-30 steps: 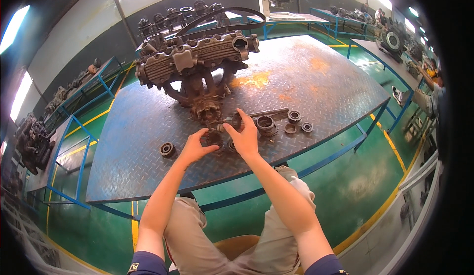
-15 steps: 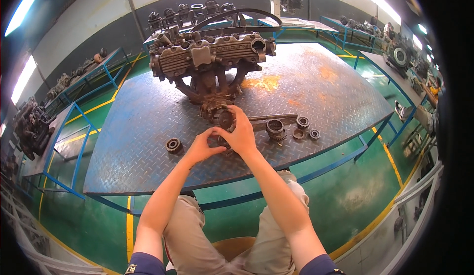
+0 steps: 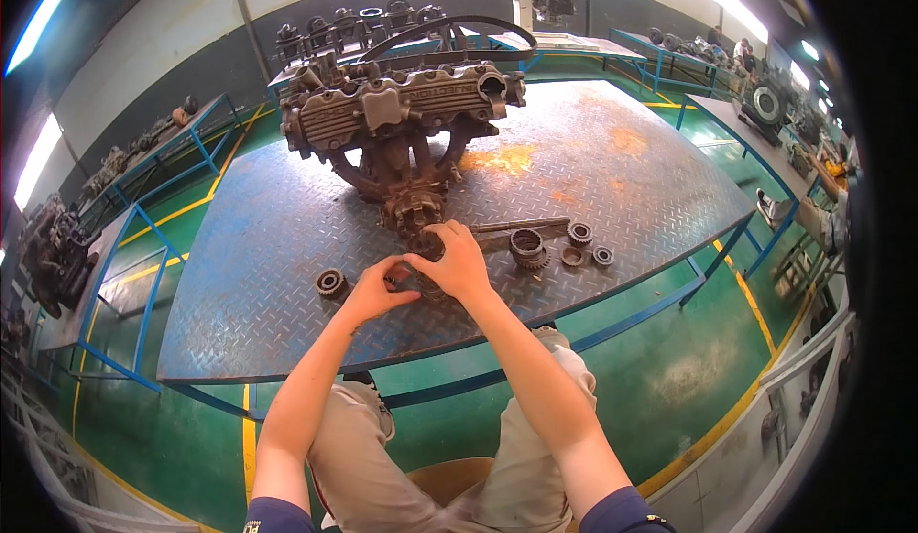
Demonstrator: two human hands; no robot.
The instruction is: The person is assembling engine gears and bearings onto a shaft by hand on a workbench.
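Observation:
My right hand (image 3: 456, 260) is curled over a dark round gear (image 3: 426, 243), holding it just in front of the engine's base. Close beside it, my left hand (image 3: 376, 290) has its thumb and fingers bent into a C, with the fingertips near the right thumb. Whatever lies between the left fingers is mostly hidden. Below the right palm, a metal part (image 3: 429, 290) shows in part between the hands. One toothed gear (image 3: 331, 283) lies left of my left hand. To the right are a larger gear hub (image 3: 528, 249), a smaller gear (image 3: 579, 234) and two rings, including a small one (image 3: 602, 256).
A cylinder head (image 3: 392, 103) on an upright mount stands at the table's back, with a black belt (image 3: 459, 24) above it. A long metal shaft (image 3: 516, 224) lies right of my hands. The blue diamond-plate table (image 3: 249, 313) ends near my knees. Other benches stand around.
The gear in my right hand has dropped lower and shows less of its flat face. My hands remain close together, and the whole view has shifted slightly.

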